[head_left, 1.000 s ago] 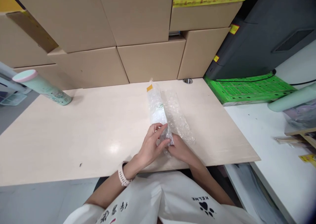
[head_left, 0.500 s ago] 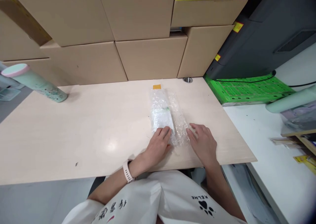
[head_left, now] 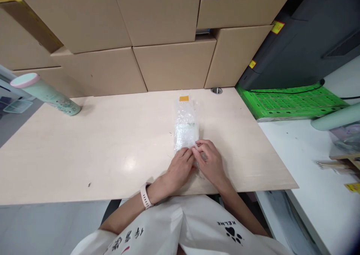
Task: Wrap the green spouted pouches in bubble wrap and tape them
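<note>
Bubble-wrap pkg (head_left: 186,133) flat on desk (head_left: 118,142) in front of person, L hand (head_left: 180,167) atop near end (can't tell if gripping), R hand (head_left: 210,163) apparently pinching its R edge; wrap could spring loose or skew if pinch slips.

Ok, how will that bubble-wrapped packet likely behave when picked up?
The bubble-wrapped packet looks slim, so it's probably light. Its clear, wrinkled film likely flexes at the edges, while the section showing white through it may be stiffer. Lying flat on the tabletop, it seems unlikely to roll.
</note>
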Motion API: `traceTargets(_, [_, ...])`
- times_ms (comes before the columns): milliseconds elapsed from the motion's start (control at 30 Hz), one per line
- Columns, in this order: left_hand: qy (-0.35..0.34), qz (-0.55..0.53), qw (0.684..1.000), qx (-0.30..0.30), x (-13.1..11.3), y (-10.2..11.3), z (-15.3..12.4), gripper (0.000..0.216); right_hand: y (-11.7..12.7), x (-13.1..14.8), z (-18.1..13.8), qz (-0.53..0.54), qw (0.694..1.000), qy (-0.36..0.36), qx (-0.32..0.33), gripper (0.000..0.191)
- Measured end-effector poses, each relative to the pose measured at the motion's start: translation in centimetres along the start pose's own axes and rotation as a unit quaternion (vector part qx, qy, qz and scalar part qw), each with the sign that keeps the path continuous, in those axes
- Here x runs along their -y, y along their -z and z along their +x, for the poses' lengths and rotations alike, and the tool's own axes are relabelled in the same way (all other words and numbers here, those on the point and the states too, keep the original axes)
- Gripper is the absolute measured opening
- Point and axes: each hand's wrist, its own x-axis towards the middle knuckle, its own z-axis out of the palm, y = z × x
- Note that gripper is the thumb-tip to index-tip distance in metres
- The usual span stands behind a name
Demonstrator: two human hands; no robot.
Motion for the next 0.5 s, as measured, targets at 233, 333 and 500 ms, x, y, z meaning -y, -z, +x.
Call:
traceTargets(233, [0.027, -0.184, 0.982, -0.032, 0.7, 2.6, 0.1, 0.011, 0.9, -0.9, -0.2, 0.047, 0.986, -0.004, 0.162, 0.034])
traceTargets(333, [0.068, -0.223, 0.969, -0.082, 0.8, 3.5, -0.3, 0.018, 1.7, -1.4, -0.5, 0.078, 0.976, -0.041, 0.198, 0.039])
traceTargets(500, [-0.005, -0.100, 0.995, 0.009, 0.4, 3.3, -1.1, 0.071, 1.9, -1.8, -0.7, 0.149, 0.961, -0.096, 0.213, 0.041])
